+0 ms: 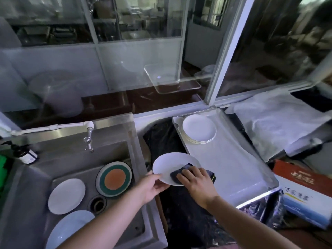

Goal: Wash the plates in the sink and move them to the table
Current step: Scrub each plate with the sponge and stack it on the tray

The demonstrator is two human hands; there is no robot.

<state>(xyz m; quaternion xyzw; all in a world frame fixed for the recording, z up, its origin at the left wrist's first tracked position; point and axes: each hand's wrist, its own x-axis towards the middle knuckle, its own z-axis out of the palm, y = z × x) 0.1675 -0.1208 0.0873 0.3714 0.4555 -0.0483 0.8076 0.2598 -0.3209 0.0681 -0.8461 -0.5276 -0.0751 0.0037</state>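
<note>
Plate in hand: white round plate [175, 168] is hovering face up, pretty much level, over the gap between the sink [75, 169] and the tray [233, 159]
Left hand [150, 186]: is pinching the plate's near-left rim, thumb on top
Right hand [195, 180]: fingers are lying fairly flat, pressing a dark cloth [179, 172] onto the plate's face
Sink stuff: matte grey steel basin is holding a white plate [66, 195], a pale blue one [69, 229] and a striped plate [114, 178] with teal rings and an orange middle, leaning on the wall
Done pile: stack of white plates [199, 129] is sitting at the tray's far end
Tap [89, 139]: is hanging over the basin
</note>
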